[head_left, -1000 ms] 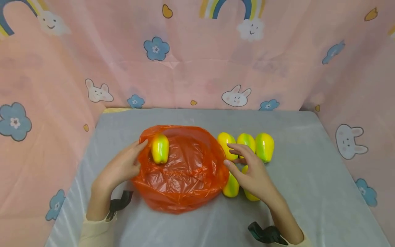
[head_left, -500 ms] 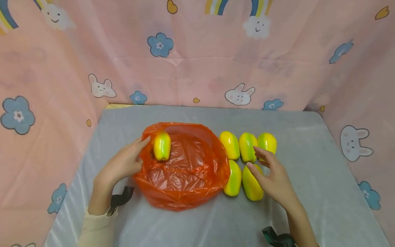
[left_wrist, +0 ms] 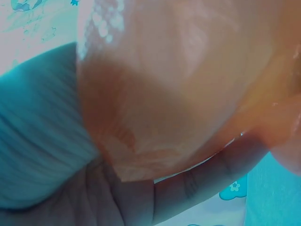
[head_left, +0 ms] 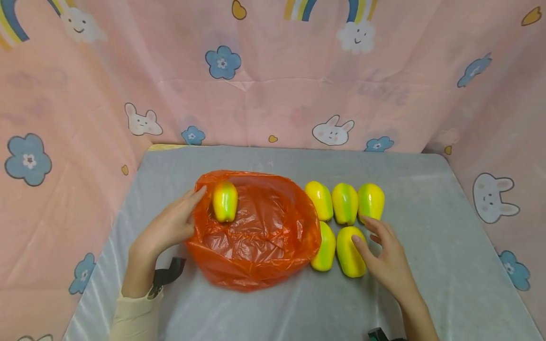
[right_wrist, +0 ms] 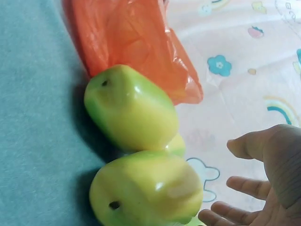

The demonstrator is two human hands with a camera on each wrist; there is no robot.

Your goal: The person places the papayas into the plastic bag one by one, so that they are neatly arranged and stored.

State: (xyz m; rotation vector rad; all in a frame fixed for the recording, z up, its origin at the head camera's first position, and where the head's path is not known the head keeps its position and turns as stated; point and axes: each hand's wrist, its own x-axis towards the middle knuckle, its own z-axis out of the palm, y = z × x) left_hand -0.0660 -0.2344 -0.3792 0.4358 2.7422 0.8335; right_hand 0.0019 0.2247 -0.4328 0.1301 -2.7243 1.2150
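Note:
An orange-red plastic bag [head_left: 256, 274] lies spread with its mouth wide. One yellow-green, papaya-like fruit [head_left: 225, 201] rests inside at its far left. My left hand [head_left: 170, 225] touches the bag's left rim with fingers mostly straight; in the left wrist view, bag film [left_wrist: 174, 94] hides part of that hand. Several similar fruits stand in two rows right of the bag. My right hand [head_left: 387, 260], fingers spread and holding nothing, is beside the front right fruit [head_left: 350, 253]. In the right wrist view, its thumb and fingers [right_wrist: 249, 188] show apart from the nearest fruit [right_wrist: 146, 188].
A grey cloth covers the table [head_left: 273, 315]. Behind and at both sides hangs a pink curtain [head_left: 273, 94] printed with rabbits, flowers and rainbows. The back row of fruits [head_left: 345, 203] stands just right of the bag.
My right hand has moved right, away from the bag's right rim, past the fruits to the front right one. The left hand stays at the bag's left rim.

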